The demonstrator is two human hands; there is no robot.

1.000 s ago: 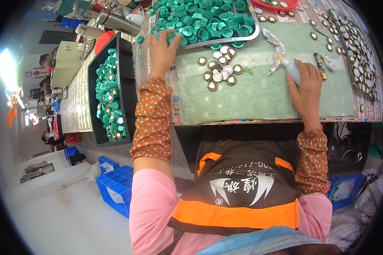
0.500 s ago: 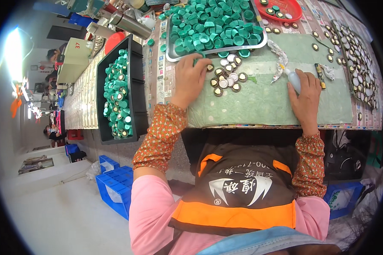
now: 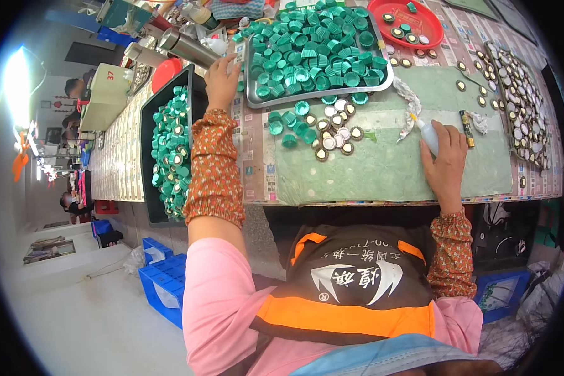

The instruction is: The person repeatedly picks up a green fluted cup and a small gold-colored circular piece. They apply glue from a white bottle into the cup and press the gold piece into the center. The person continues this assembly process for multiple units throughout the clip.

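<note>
Green caps (image 3: 313,56) heaped in a metal tray (image 3: 254,100), just right of the left hand (image 3: 221,80).
Its fingers reach loosely spread toward the tray's corner; right hand (image 3: 446,160) curls clamped around a small white bottle (image 3: 427,135) on the green mat (image 3: 388,169).

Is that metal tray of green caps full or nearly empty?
Full: green caps heap across the whole metal tray, and more lie on the mat below it.

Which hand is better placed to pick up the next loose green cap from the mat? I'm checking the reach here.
Left, probably. The left hand is free at the metal tray's corner, near the loose green caps. The right hand is wrapped around a small white bottle.
</note>
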